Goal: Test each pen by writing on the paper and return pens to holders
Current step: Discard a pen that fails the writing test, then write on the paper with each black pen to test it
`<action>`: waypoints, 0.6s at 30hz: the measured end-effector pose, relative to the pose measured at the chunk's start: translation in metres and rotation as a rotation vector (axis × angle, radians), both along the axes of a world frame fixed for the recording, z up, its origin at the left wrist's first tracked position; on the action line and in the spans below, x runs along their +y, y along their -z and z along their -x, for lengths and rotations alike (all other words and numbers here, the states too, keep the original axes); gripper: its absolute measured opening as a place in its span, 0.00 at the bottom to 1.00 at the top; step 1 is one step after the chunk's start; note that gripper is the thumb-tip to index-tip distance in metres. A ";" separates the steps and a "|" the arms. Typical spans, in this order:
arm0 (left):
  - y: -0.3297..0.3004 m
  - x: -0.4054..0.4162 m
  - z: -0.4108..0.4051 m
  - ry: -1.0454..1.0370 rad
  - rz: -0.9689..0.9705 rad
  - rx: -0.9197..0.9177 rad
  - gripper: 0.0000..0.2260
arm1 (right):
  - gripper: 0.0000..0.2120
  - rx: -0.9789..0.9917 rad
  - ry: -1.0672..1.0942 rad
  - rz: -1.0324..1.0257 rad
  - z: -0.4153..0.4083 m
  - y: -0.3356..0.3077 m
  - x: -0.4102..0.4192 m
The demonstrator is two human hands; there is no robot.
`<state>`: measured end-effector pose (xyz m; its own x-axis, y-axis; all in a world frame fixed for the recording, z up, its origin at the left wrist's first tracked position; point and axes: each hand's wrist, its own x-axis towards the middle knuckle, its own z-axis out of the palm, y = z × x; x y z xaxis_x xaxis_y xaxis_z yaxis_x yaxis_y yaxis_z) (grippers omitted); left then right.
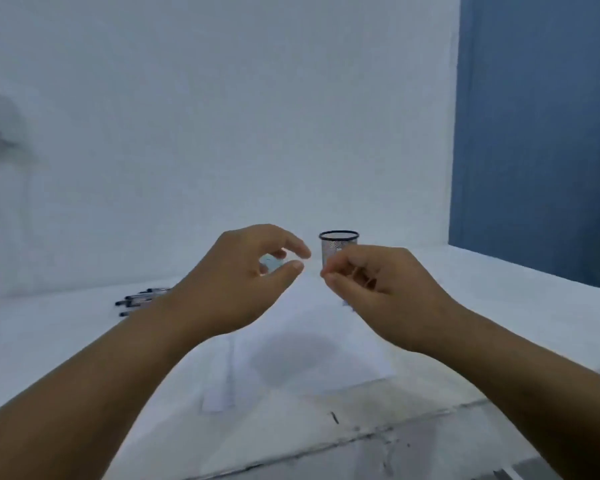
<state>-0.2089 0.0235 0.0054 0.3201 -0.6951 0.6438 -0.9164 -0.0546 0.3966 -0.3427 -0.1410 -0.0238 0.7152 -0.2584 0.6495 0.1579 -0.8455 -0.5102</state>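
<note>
Both hands are up over the paper [312, 355]. The left hand [236, 282] curls, thumb and forefinger just apart, something pale and blurred inside the curl that I cannot make out. The right hand [388, 292] has fingertips pinched together; whether it holds anything, I cannot tell. Pens [137, 301] lie at far left on the table [499, 323]; the mesh holder [338, 247] stands far behind the right fingers.

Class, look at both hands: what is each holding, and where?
It cannot be told: the left hand and right hand have curled fingers, but no pen shows clearly.
</note>
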 end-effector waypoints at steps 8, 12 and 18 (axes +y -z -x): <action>-0.004 0.065 -0.117 -0.332 -0.352 -0.012 0.07 | 0.07 0.275 -0.170 0.203 -0.131 -0.004 0.004; 0.004 0.076 -0.168 -0.413 -0.616 -0.028 0.10 | 0.05 0.418 -0.233 0.369 -0.177 0.010 -0.008; 0.033 0.058 -0.210 -0.351 -0.643 -0.057 0.06 | 0.06 0.486 -0.317 0.470 -0.204 0.030 -0.024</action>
<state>0.0016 0.0815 -0.0279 0.5716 -0.8036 0.1657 -0.8203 -0.5548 0.1391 -0.1386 -0.1650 -0.0535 0.9439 0.2348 0.2322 0.2791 -0.9431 -0.1809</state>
